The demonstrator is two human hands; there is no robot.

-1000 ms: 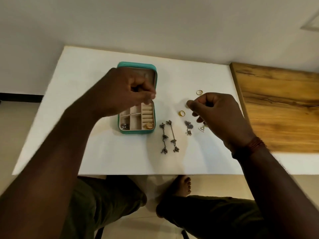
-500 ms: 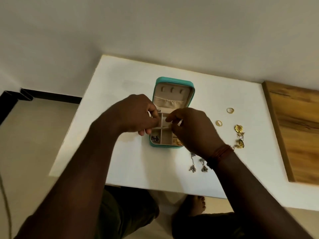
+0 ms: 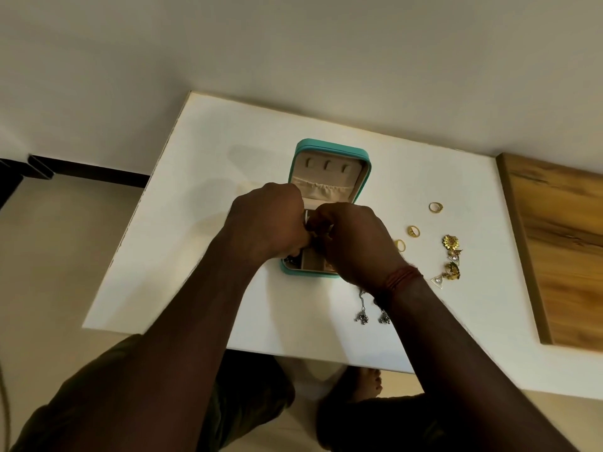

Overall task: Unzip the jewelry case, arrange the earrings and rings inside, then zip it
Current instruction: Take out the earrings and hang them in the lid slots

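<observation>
White worktop (image 3: 195,223) against a pale wall, wood board (image 3: 561,249) at its right. We find the case (image 3: 329,151) open at mid-worktop, with the left hand (image 3: 267,223) and right hand (image 3: 352,243) curled together over its tray. We cannot tell what the hands pinch. We judge arranging underway. Rings (image 3: 413,231) and earrings (image 3: 452,243) lie outside, so the next move needs fine pinches.

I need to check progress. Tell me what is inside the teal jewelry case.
Inside the jewelry case, the lid's fabric pouch shows nothing sticking out; small dark pieces lie in the near-left corner. The left hand and right hand cover most of the rest, so that is hidden.
</observation>
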